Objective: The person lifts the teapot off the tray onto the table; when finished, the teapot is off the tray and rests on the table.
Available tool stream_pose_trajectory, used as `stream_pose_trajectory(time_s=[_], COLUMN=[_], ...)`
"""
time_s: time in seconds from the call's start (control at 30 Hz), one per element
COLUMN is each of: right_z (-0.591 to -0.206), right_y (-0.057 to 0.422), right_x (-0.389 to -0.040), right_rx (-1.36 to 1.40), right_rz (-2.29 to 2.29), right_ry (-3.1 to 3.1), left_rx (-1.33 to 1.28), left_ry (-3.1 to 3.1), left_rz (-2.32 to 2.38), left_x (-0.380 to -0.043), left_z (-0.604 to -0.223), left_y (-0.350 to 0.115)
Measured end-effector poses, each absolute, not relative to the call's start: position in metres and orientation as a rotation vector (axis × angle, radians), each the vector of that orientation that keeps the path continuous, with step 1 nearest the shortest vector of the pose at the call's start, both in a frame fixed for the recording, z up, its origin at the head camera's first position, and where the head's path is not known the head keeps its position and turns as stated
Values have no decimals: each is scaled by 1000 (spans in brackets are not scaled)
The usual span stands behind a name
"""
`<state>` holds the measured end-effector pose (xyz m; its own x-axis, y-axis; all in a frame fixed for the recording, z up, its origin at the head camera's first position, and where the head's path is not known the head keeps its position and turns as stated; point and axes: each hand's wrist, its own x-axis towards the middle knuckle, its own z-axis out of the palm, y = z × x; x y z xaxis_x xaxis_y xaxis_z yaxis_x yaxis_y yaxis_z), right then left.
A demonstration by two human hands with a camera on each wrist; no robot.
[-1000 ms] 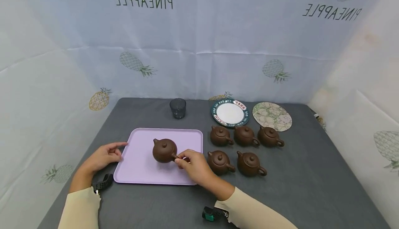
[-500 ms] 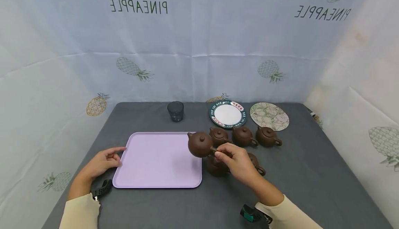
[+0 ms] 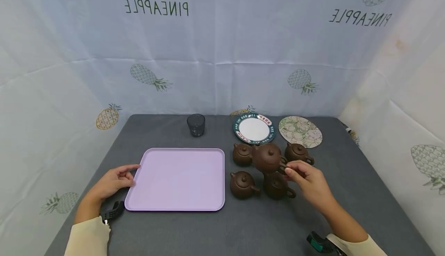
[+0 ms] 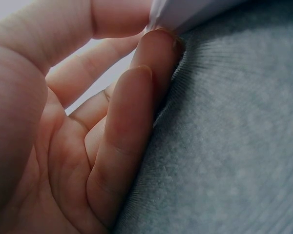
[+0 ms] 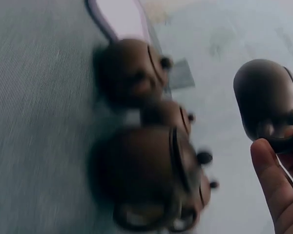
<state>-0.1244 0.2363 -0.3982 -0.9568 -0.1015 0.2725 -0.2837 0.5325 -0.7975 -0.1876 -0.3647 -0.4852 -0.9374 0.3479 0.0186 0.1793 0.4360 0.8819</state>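
Note:
My right hand (image 3: 309, 182) pinches the handle of a brown clay teapot (image 3: 267, 158) and holds it up over several matching teapots. In the right wrist view, the held teapot (image 5: 266, 100) is well above the table, its handle between thumb and fingers. Beneath it in the head view are a front left teapot (image 3: 243, 185) and a front right teapot (image 3: 276, 186). It largely hides one in the back row. My left hand (image 3: 112, 182) grips the left rim of a lilac tray (image 3: 179, 180); in the left wrist view the fingertips (image 4: 158, 44) meet its edge.
A dark glass cup (image 3: 196, 125) stands behind the tray. A green-rimmed plate (image 3: 254, 128) and a round patterned mat (image 3: 300, 132) lie at the back right. Close by are a back left teapot (image 3: 242, 154) and a back right teapot (image 3: 298, 152).
My right hand has carried the teapot from over the tray rightward to above the other teapots. My left hand has stayed at the tray's left rim.

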Motion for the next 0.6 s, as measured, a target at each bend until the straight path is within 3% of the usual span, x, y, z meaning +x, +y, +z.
stream_pose_trajectory(time_s=[0.6], right_z=[-429], right_y=[318], right_x=[-95], right_rx=[40], right_rz=[1150], right_ry=[-2688], left_rx=[422], left_ry=[2529], left_rz=[1494], left_x=[-188], left_z=[-482], left_y=[-361])
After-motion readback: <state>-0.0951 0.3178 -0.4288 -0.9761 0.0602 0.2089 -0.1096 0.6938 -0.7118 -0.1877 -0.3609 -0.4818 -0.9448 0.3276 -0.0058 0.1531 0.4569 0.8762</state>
